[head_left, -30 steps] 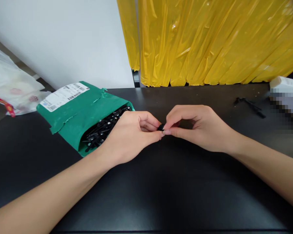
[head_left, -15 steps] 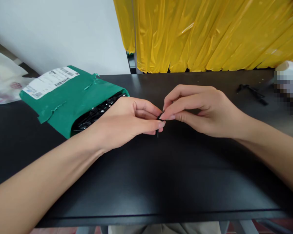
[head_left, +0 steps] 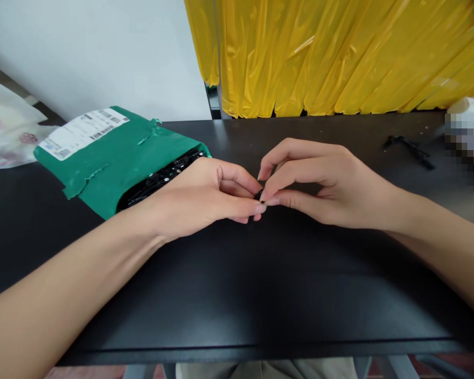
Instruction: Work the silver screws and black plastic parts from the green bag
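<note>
My left hand [head_left: 205,192] pinches a small thin black piece [head_left: 258,195] between thumb and fingers above the table's middle. Its exact kind is mostly hidden by my fingertips. From the right, the thumb and index finger of my right hand [head_left: 319,181] close on the same piece, and the fingertips of both hands nearly meet. Behind my left wrist lies a green mailing bag [head_left: 118,152] with a white label. Its torn mouth faces my hand and shows many thin black parts [head_left: 158,181] with shiny round spots.
The black table [head_left: 260,295] carries a few loose black pieces [head_left: 413,150] at the back right, beside a partly blurred white object [head_left: 468,113]. A white plastic bag [head_left: 11,137] sits at the far left. Yellow plastic sheeting [head_left: 319,58] hangs behind the table.
My right hand has shifted slightly down and its index finger has lifted a little off the piece. The black piece's lower end now shows less below my left fingers.
</note>
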Demonstrator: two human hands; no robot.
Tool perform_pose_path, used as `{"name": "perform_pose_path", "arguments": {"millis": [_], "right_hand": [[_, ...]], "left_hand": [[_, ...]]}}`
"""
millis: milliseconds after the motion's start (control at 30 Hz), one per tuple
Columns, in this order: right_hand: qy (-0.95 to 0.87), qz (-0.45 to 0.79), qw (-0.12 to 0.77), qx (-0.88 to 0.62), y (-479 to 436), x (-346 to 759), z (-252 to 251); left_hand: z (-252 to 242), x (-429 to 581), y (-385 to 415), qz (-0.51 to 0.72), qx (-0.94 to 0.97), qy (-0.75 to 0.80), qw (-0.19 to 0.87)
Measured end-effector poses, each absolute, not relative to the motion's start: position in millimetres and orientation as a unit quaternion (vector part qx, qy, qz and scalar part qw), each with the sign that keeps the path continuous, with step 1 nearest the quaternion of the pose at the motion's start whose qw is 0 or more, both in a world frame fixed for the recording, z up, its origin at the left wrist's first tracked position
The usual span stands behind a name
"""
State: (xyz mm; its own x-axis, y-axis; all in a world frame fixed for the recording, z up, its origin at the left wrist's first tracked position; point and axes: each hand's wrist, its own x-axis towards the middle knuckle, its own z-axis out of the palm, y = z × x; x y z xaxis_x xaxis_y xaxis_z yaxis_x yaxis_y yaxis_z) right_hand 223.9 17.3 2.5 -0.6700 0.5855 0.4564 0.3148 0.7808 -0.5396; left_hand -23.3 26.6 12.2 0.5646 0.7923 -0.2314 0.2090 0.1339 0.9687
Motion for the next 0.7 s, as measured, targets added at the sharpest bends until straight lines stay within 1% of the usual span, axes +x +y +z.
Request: {"name": "perform_pose_path", "arguments": {"millis": [100, 200, 467, 633, 700], "right_hand": [[-0.888, 0.242, 0.304, -0.246, 17.0, 224.2, 2.7], [-0.884, 0.261, 0.308, -0.236, 16.5, 224.3, 4.0], [-0.879, 0.262, 0.324, -0.233, 15.0, 223.6, 4.8], [-0.882, 0.242, 0.362, -0.179, 20.3, 223.9, -2.5], [-0.876, 0.256, 0.369, -0.178, 21.6, 222.9, -3.3]], "left_hand": [[13.4, -23.4, 26.5, 0.206, 0.616, 0.397, 0.648], [13.4, -24.5, 27.3, 0.207, 0.616, 0.395, 0.65], [13.9, -27.5, 28.1, 0.217, 0.602, 0.395, 0.659], [15.5, -30.0, 31.1, 0.191, 0.611, 0.398, 0.656], [15.1, -30.4, 32.0, 0.191, 0.608, 0.398, 0.66]]}}
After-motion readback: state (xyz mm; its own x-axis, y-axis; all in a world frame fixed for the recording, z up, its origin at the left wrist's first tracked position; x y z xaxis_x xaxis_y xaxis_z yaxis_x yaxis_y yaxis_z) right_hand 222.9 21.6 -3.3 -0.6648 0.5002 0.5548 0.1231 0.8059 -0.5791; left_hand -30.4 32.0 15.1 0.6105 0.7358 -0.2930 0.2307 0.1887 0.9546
